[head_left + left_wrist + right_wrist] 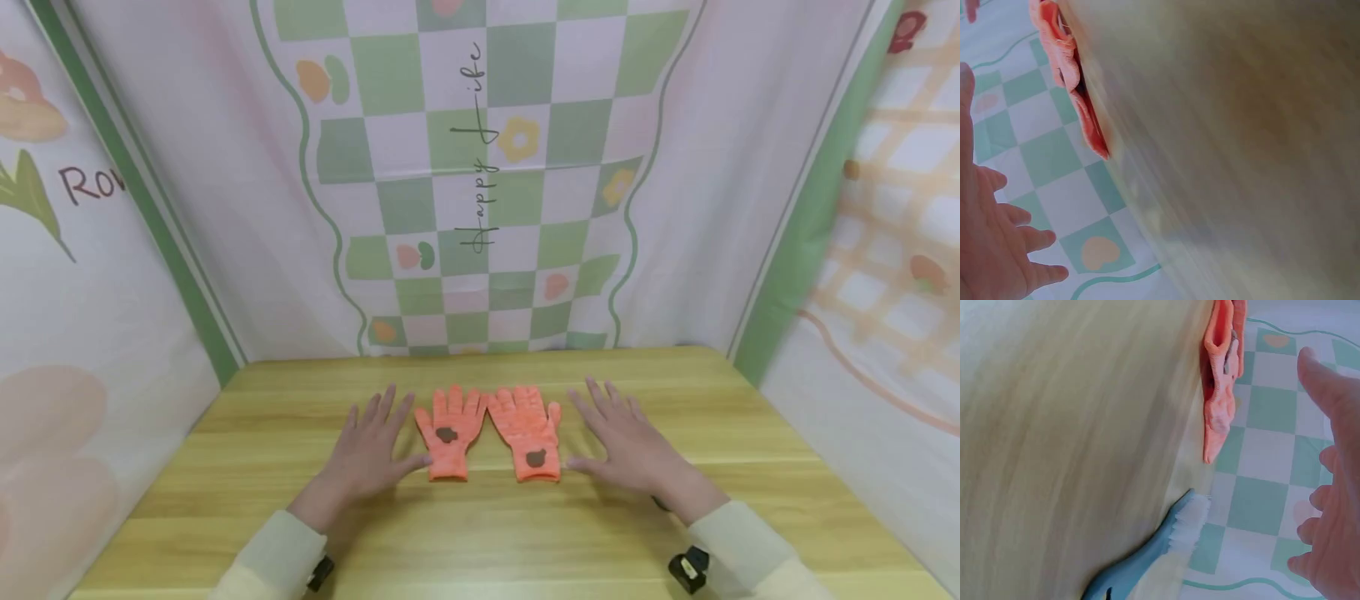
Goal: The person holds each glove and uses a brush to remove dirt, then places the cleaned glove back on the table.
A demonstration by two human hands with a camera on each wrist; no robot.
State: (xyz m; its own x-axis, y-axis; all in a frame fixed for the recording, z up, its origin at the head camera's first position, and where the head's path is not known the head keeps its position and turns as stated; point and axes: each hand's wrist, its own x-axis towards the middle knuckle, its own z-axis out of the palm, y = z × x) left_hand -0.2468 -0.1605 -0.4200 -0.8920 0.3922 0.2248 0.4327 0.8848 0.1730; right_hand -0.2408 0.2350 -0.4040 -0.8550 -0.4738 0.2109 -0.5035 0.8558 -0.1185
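Observation:
Two orange knit gloves lie flat side by side on the wooden table, the left glove (448,460) and the right glove (525,425), each with a dark brown patch and fingers pointing away from me. My left hand (367,454) hovers above the table left of them, fingers spread, its thumb near the left glove's cuff. To the right of the pair my right hand (626,442) hovers likewise, holding nothing. A blue-handled brush (1132,565) with white bristles lies on the table below the right hand; the head view mostly hides it behind the hand and wrist.
The wooden table (480,533) ends at a hanging curtain (517,75) with a green and white check. More printed curtains stand at the left (97,292) and right (885,250). Black wrist devices (688,570) sit below the sleeves.

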